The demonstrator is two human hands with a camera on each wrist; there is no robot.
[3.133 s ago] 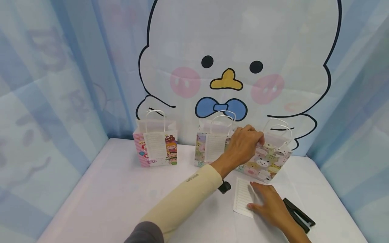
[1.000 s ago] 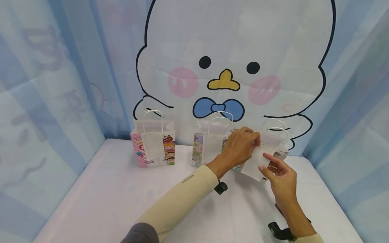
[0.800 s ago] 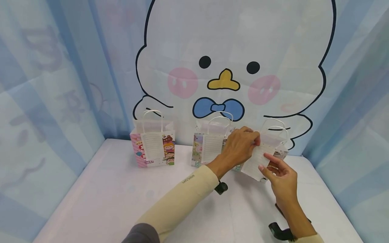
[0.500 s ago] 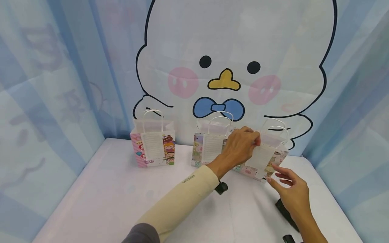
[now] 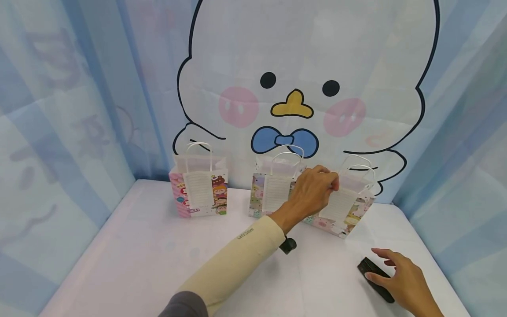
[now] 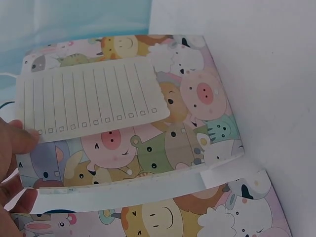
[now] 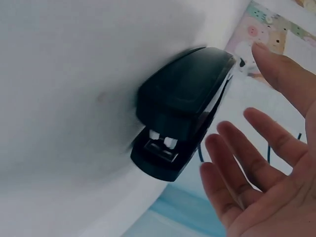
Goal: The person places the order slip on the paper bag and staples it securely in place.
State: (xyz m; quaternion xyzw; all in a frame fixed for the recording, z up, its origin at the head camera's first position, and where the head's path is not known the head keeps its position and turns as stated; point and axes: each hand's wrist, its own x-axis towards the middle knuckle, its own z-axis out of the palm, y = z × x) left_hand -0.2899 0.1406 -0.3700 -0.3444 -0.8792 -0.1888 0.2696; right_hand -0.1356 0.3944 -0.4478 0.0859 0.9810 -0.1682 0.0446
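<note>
My left hand [image 5: 313, 190] pinches the top edge of a lined checklist sheet [image 5: 337, 206] against the right-hand paper gift bag [image 5: 358, 213], which is printed with cartoon animals. In the left wrist view the thumb lies on the lined sheet [image 6: 94, 96], with the other fingers on the bag wall's inner side. My right hand [image 5: 408, 281] is held over a black stapler [image 5: 370, 275] on the table, its fingers spread and relaxed. The right wrist view shows the stapler [image 7: 187, 94] beside the fingers, with a gap between.
A pink gift bag [image 5: 221, 198] stands at the back left and an animal-print bag [image 5: 258, 193] in the middle. Each carries a lined sheet on its front. Behind the white table [image 5: 130, 259] hangs a cartoon curtain [image 5: 301, 53].
My right hand brought the sheet from the table to the right bag's front, then let go and moved down and right to the stapler. My left hand stays at the bag's top edge.
</note>
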